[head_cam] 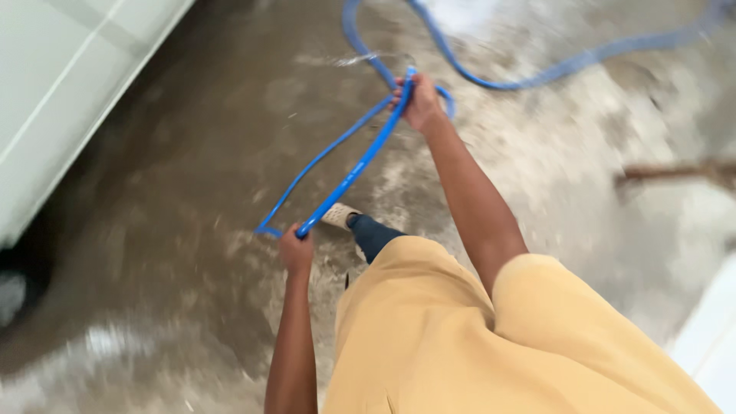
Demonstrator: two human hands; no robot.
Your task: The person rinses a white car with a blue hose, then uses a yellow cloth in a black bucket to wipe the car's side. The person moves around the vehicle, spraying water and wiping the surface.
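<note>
A blue hose (349, 172) runs across a wet concrete floor (192, 153) and is folded into a flat loop between my hands. My left hand (296, 249) is closed on the folded lower end of the loop, low in the view. My right hand (420, 102) grips the hose higher up, arm stretched forward, where the loop meets the long free run. That run curves away toward the top right. A thin spray of water shows by the hose just above my right hand. My foot in a pale shoe (339, 215) stands below the loop.
A white vehicle body (61, 84) fills the top left, with a dark wheel area (19, 284) at its lower edge. A brown stick-like object (675, 172) lies blurred at the right. A white surface (713, 337) sits at the bottom right. My tan garment covers the lower middle.
</note>
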